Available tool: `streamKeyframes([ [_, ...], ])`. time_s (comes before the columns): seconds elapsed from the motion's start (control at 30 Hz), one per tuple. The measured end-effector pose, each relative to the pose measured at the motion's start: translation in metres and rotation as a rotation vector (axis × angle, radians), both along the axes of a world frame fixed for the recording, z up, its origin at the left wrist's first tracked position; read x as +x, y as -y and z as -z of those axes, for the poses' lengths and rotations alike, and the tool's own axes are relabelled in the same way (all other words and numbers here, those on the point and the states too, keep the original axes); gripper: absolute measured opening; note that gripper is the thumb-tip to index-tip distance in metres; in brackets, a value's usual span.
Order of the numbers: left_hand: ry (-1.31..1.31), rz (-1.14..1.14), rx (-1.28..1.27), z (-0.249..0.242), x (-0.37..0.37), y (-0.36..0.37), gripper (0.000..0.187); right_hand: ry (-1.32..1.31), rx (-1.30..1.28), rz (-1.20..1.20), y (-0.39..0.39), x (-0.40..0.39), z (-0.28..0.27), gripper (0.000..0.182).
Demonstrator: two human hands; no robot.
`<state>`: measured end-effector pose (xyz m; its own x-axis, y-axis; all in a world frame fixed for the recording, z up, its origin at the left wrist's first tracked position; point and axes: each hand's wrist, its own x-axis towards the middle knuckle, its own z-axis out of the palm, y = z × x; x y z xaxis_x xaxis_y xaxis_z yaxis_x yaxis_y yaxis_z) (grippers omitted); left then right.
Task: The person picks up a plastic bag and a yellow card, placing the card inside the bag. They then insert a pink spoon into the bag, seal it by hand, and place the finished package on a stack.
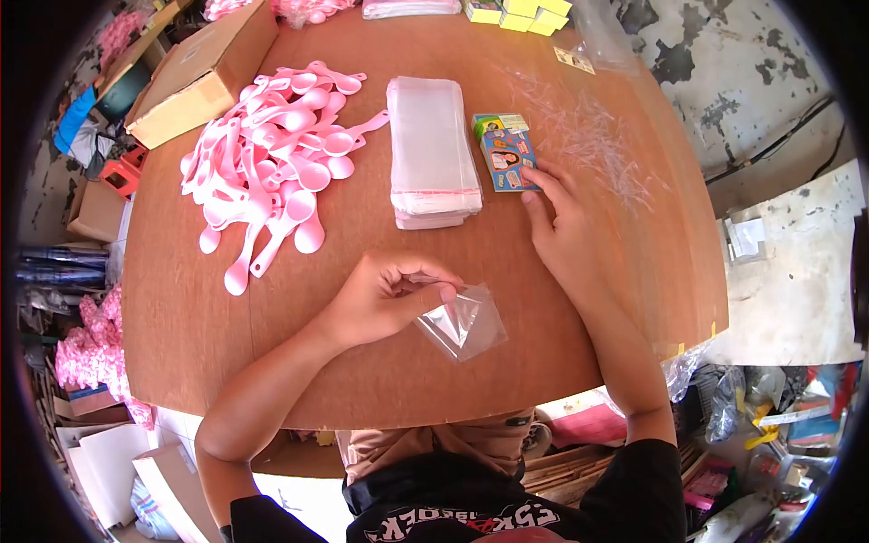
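Note:
Pinched between the thumb and fingers of my left hand (389,297) is a small clear plastic bag (463,326), which hangs over the front middle of the table. My right hand (563,217) reaches to a small stack of colourful printed cards (504,158); its fingertips touch the lower right of the stack, with thumb and fingers apart. Between the hands and further back lies a neat pile of long clear plastic bags (430,136). To its left is a heap of pink plastic spoons (281,149).
A cardboard box (204,68) sits at the table's back left. Thin clear plastic strips (597,136) are scattered at the right. Yellow card stacks (518,14) stand at the far edge, near a clear plastic bag (605,36). The wooden table (272,362) has a curved front edge.

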<state>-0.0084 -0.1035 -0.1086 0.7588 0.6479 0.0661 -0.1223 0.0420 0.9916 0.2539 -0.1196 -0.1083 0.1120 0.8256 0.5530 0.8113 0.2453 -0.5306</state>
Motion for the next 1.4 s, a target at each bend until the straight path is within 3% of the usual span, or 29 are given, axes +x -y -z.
streamKeyframes([
  [0.23, -0.018, 0.007, 0.008, -0.001, 0.001, -0.001, 0.014, -0.137, -0.028, 0.018, -0.002, 0.002, 0.000, 0.025],
  [0.3, -0.007, 0.003, -0.020, -0.001, 0.001, -0.001, 0.015, -0.005, 0.042, 0.016, -0.002, 0.002, 0.001, 0.025],
  [0.43, -0.037, 0.000, -0.022, -0.001, -0.001, -0.002, 0.016, 0.013, 0.063, 0.012, -0.004, 0.005, 0.003, 0.023],
  [0.73, 0.003, -0.036, -0.127, 0.000, -0.001, -0.004, 0.018, -0.247, 0.089, 0.072, 0.000, 0.006, 0.001, 0.014],
  [0.83, -0.031, -0.055, -0.139, -0.001, -0.002, -0.007, 0.019, -0.476, 0.127, 0.125, 0.000, 0.005, 0.002, 0.015],
  [0.93, -0.013, -0.076, -0.119, -0.002, 0.000, -0.008, 0.019, -0.596, 0.268, 0.029, 0.002, -0.003, -0.008, 0.019],
  [1.2, 0.012, -0.074, -0.218, 0.003, 0.003, -0.010, 0.037, -0.885, 0.009, -0.157, 0.009, -0.006, -0.005, 0.024],
  [1.4, 0.036, -0.076, -0.208, 0.003, 0.003, -0.007, 0.043, -0.913, -0.033, -0.254, 0.018, -0.013, -0.006, 0.024],
])
